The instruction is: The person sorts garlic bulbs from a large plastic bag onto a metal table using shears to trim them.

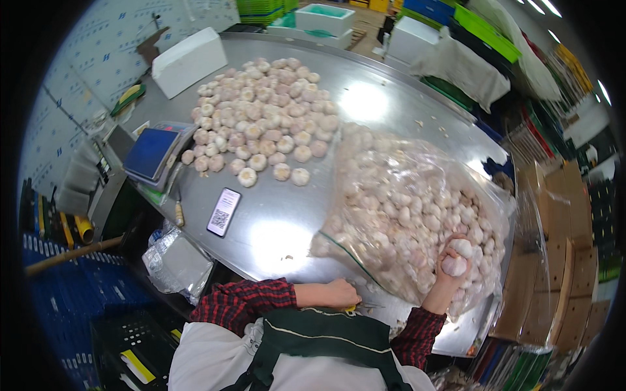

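My right hand [448,277] is closed around two garlic bulbs [454,264], over the mouth of a large clear plastic bag [355,202] full of pale garlic. My left hand [334,294] is a fist at the near edge of the metal table [261,238]. From it shows a yellow-handled tool [353,307] with a thin metal end pointing right; its exact kind is too small to tell. Across the table, left of the bag, spreads a heap of loose garlic bulbs [267,111].
A phone [223,212] lies on the table before the heap. To the left stands a scale with a blue top [151,153], behind it a white foam box [189,62]. Cardboard boxes [567,287] are stacked at the right, blue crates [72,300] at the left.
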### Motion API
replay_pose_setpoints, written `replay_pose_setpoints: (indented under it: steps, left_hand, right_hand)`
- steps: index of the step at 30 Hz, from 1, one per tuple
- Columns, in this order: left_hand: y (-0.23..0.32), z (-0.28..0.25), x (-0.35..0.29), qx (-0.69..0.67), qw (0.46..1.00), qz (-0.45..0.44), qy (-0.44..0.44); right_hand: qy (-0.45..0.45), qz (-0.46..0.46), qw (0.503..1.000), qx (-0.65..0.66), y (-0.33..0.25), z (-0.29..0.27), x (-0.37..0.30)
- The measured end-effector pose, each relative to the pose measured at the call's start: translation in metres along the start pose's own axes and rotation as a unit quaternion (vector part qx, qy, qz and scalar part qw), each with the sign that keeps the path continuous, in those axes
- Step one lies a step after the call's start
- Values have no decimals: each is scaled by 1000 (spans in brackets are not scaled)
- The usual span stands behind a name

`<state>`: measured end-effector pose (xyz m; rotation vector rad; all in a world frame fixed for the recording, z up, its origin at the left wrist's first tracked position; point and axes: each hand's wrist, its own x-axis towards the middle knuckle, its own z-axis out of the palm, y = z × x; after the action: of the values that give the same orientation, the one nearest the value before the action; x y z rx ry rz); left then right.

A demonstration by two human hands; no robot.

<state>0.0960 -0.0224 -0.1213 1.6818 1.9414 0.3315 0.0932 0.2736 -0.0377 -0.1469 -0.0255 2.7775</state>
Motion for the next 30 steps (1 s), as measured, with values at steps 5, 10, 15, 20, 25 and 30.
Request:
replay_pose_setpoints:
  steps: [5,10,15,20,25,30]
  left_hand:
    - [-21,12,-18,-45,998,-24,28]
    - [-46,51,-14,-66,994,-68,57]
    - [-75,97,-8,27,953,67,294]
    - [-67,87,-5,9,964,44,261]
    - [-55,53,-16,4,987,7,158]
    - [-57,78,5,80,971,2,224]
  right_hand:
    - [111,161,963,-185,130,-6,68]
    - [-262,25,644,-718,298,32,103]
    - [-130,14,846,-516,417,14,216]
    - [-227,-63,734,-637,388,32,196]
    - [-121,-263,280,-915,213,39,151]
    - [-128,-313,113,-934,133,38,97]
